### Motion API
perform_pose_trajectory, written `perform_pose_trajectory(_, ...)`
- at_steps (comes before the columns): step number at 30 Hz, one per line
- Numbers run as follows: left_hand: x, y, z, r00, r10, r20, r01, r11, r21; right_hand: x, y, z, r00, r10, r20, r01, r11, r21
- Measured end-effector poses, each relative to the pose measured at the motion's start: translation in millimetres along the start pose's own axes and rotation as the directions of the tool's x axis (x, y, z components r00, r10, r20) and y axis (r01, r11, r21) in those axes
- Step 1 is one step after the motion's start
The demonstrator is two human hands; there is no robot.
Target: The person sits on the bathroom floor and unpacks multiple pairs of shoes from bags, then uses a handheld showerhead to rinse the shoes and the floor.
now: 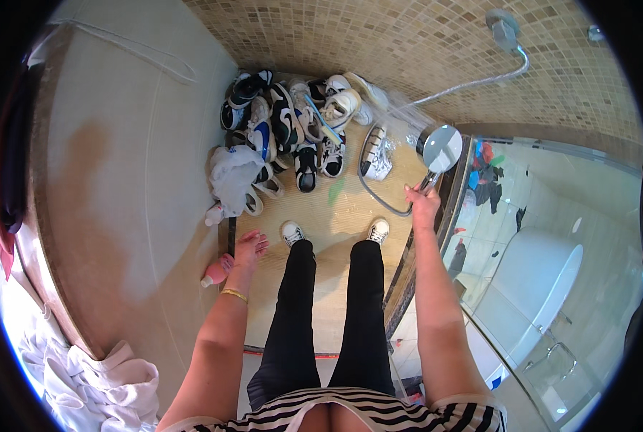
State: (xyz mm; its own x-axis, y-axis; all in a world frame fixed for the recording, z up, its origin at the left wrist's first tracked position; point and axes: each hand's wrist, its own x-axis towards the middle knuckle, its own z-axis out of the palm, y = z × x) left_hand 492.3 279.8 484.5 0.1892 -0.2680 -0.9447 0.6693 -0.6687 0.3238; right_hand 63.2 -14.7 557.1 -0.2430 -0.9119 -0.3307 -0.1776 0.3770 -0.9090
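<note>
My right hand (pixel 423 207) grips the handle of a round chrome shower head (pixel 442 150), raised over the right side of the shower floor. Clear water sprays from it past a white shoe (pixel 376 160) that lies apart from the others. My left hand (pixel 251 248) is empty, its fingers stretched out, near a pink bottle (pixel 219 270) by the left wall. Beyond my feet, several black, white and blue sneakers (pixel 285 119) crowd the far corner. A light blue brush (pixel 323 121) rests across some of them.
A grey hose (pixel 368 189) loops beside the lone shoe, below the wall fitting (pixel 505 34). White plastic bags (pixel 233 176) sit left of the sneakers. A glass panel (pixel 530 259) stands at right, with a bathtub (pixel 533 295) beyond. White cloth (pixel 98 381) lies lower left.
</note>
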Motion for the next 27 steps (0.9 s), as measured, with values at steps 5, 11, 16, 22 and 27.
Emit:
perform_pose_trajectory(5, -5.9, -40.5, 15.1, 0.996, -0.011, -0.085, 0.009, 1.000, -0.026, 48.3, -34.6, -115.4, 0.975, -0.203, 0.093, 0.218, 0.955, -0.200)
perform_pose_trajectory(11, -3.0, -105.9, 70.6, 0.996, -0.005, -0.086, 0.004, 1.000, -0.013, 85.7, -123.8, -276.2, 0.967, -0.253, 0.043, 0.196, 0.619, -0.761)
perform_pose_trajectory(16, -28.0, -124.2, 197.6, 0.997, -0.060, -0.039, 0.063, 0.995, 0.078, 78.6, -80.1, -326.9, 0.956, -0.278, 0.090, 0.192, 0.367, -0.910)
perform_pose_trajectory(22, -50.4, -137.8, 297.8, 0.991, -0.025, 0.129, -0.008, 0.968, 0.249, 65.4, 38.5, -253.5, 0.969, -0.100, 0.225, 0.244, 0.503, -0.829)
perform_pose_trajectory(27, -57.2, -145.2, 298.5, 0.993, 0.057, 0.099, -0.082, 0.958, 0.276, 73.0, 81.9, -230.9, 0.979, 0.030, 0.199, 0.133, 0.648, -0.750)
